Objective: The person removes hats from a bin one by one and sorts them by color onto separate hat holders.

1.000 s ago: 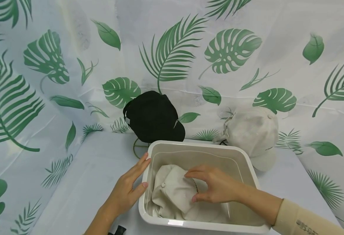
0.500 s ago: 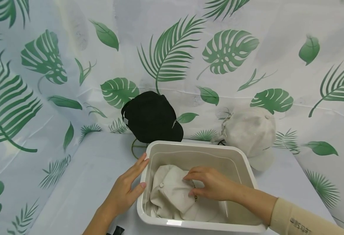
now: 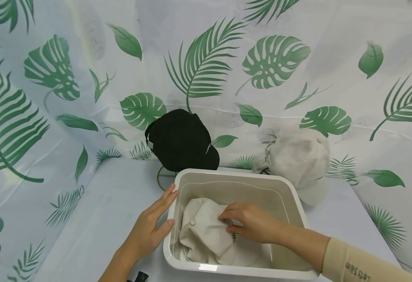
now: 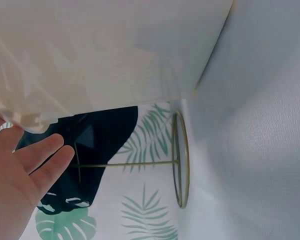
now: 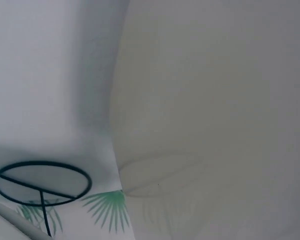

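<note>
An off-white baseball cap [image 3: 206, 231] lies in the left part of a white plastic basin [image 3: 241, 272], its button facing up and its brim toward the right. My right hand [image 3: 253, 223] reaches into the basin and pinches the cap's front panel, thumb and fingers bent over dark lettering that is partly covered. Outside the basin, my left hand [image 3: 153, 227] rests at its left rim with the fingers extended. The left wrist view shows those fingers [image 4: 47, 162] beside the basin's outer wall [image 4: 115, 55]. My right hand is hidden in the right wrist view.
Behind the basin a black cap [image 3: 182, 141] hangs on a brass-coloured wire stand [image 4: 182, 160]. To its right, a second off-white cap [image 3: 302, 156] sits on a black wire stand [image 5: 42, 182]. A leaf-print cloth [image 3: 206, 58] backs the white table [image 3: 96, 219].
My right thumb and fingers have drawn closer together on the cap's front, and more of its lettering shows. My left hand stays at the rim. The head view has shifted slightly.
</note>
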### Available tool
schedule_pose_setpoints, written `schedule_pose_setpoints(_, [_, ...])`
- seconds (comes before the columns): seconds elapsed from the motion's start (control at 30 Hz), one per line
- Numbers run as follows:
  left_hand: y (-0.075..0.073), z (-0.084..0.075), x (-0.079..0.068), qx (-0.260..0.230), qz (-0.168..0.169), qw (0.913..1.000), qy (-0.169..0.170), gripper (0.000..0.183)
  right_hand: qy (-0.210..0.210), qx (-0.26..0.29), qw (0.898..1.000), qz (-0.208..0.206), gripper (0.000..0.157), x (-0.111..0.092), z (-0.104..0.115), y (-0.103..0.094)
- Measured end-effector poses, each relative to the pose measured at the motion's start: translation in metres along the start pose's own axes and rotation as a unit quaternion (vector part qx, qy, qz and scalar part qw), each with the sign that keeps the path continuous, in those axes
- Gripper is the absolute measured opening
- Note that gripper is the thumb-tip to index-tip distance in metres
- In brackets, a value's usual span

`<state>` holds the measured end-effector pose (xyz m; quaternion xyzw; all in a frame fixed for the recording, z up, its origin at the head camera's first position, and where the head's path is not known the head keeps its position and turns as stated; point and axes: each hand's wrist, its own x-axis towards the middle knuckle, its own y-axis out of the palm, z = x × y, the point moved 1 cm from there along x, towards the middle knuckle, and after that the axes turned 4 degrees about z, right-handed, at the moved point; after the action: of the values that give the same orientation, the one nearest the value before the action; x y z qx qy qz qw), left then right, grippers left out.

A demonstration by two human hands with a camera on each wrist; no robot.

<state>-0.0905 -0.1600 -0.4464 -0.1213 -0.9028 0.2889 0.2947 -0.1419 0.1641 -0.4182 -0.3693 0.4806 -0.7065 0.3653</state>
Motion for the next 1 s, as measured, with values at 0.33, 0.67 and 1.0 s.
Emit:
schedule_pose_setpoints(0.33, [0.0002,0.0015,-0.0003,0.004,-0.003,1.0,0.003,0.064,0.004,0.005,1.0,0.015,0.031,0.0024,0.0036,-0.0017])
schedule_pose_setpoints(0.67, [-0.0006,0.0007,-0.0013,0.009,-0.001,1.0,-0.001,0.064,-0.005,0.014,1.0,0.006,0.027,0.0046,0.0031,-0.0005])
schedule_pose_setpoints(1.0, [0.0003,-0.0001,0.0002,0.004,-0.004,1.0,0.004,0.063,0.0,0.031,0.999,-0.015,0.027,0.0025,0.0033,-0.0058])
